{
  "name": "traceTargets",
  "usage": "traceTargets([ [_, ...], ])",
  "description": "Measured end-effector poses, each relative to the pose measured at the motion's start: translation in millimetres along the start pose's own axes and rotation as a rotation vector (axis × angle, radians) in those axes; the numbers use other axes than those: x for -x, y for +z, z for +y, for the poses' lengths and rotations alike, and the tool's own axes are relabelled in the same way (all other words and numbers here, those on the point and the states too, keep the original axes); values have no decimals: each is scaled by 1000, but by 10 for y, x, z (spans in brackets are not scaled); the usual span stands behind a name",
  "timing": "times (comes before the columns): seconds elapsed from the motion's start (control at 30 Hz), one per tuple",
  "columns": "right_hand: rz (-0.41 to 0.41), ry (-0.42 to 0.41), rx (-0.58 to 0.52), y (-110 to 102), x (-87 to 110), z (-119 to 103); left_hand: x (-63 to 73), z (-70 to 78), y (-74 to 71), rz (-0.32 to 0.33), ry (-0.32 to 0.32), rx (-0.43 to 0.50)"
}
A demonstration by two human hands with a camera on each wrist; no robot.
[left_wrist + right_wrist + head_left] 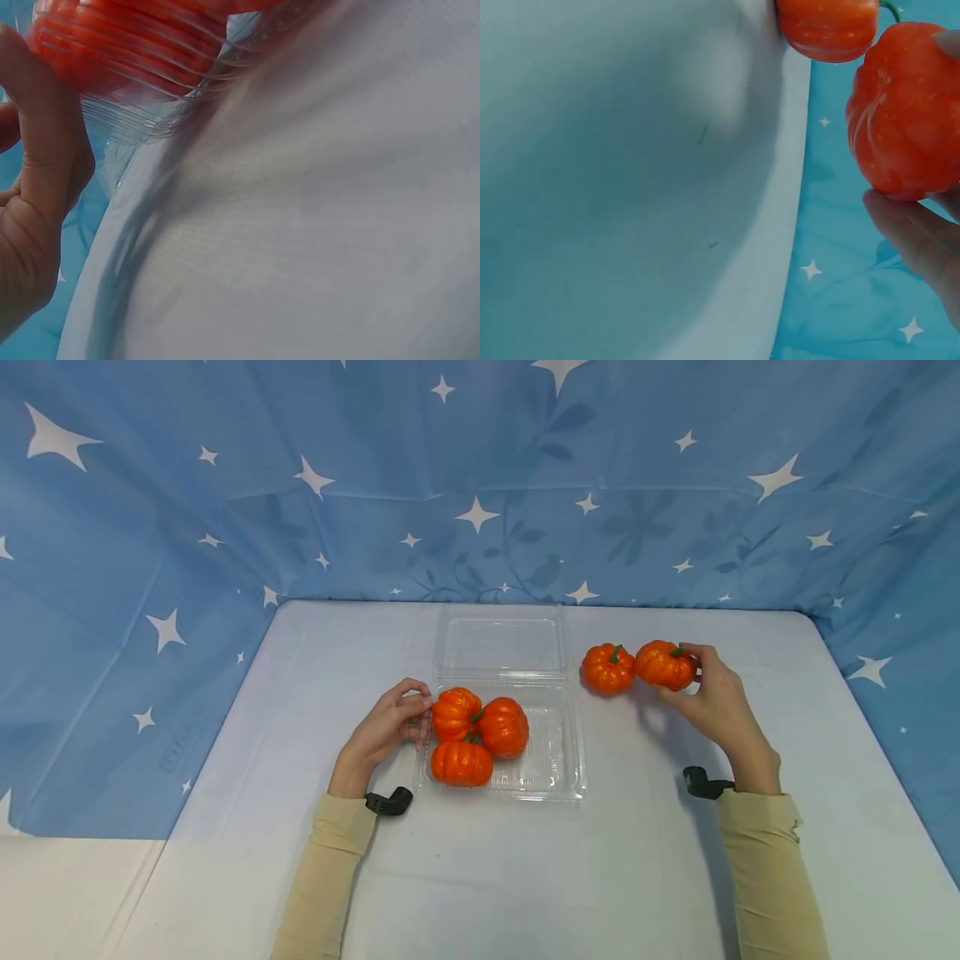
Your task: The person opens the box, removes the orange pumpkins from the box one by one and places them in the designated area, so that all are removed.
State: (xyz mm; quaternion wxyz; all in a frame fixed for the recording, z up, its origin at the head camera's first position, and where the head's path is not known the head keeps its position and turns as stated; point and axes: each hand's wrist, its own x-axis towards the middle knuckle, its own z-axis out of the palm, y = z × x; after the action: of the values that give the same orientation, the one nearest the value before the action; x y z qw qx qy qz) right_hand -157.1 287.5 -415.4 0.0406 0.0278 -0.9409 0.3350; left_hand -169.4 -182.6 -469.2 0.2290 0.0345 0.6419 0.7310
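Note:
My right hand (712, 697) grips a small orange pumpkin (664, 665) with a green stem, thumb on the near side and fingers on the far side. Just left of it, a second pumpkin (608, 669) sits on the table. My left hand (386, 724) holds the left rim of a clear plastic clamshell container (551, 752), fingers bent at its edge. Three pumpkins (504, 727) are grouped in the left part of its base. The left wrist view shows orange through the ribbed container wall (150, 112). In the right wrist view, fingertips (889, 210) press the held pumpkin (907, 112).
The container's clear lid (501, 645) lies folded back toward the table's far edge. A white cloth covers the table (510, 868). Blue star-patterned fabric (480, 477) hangs behind it. Both wrists carry a black camera mount (389, 802).

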Motion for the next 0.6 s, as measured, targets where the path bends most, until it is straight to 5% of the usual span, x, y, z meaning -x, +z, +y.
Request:
traceTargets([
  [0.6, -68, 102, 66, 65, -72, 118, 1, -3, -2, 1, 0, 0],
])
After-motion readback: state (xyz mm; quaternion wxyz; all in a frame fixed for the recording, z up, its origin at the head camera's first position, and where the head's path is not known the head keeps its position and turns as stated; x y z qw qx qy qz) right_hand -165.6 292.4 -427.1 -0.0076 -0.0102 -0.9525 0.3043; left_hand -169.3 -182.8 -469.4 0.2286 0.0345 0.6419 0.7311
